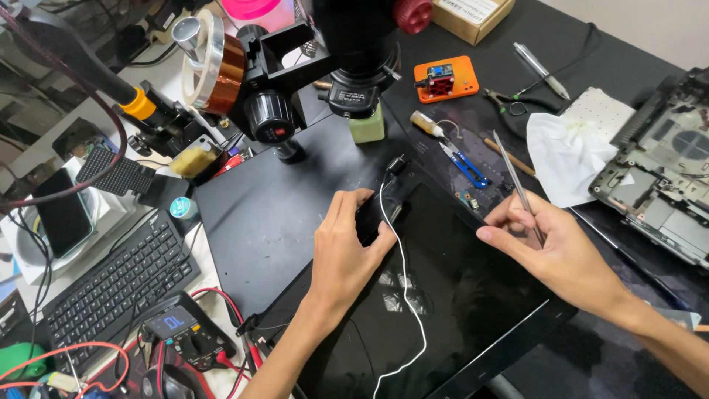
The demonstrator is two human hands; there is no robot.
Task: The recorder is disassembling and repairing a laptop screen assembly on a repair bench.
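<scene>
- While a glossy black panel (pixel 458 295) lies flat across the middle of the dark work mat (pixel 251 214), its upper left corner is pressed by the left hand (pixel 347 251), whose fingers are curled down over a small black part at that edge; what exactly is gripped cannot be told.
- A thin white cable (pixel 408 295) is seen running from under that hand down across the panel.
- A pair of slim metal tweezers (pixel 517 185) is pinched between thumb and fingertips of the right hand (pixel 550 247), fingers closed on the shaft, tips pointing up and away over the panel's upper right edge.
- Just beyond the tweezers, blue-handled snips (pixel 465 164) and a white tissue (pixel 565 151) are laid on the mat.
- An opened laptop chassis (pixel 665 170) is placed at the far right.
- A microscope head (pixel 358 66) is hung above the mat's far edge.
- A black keyboard (pixel 111 288) and a small meter (pixel 181 332) are set to the left.
</scene>
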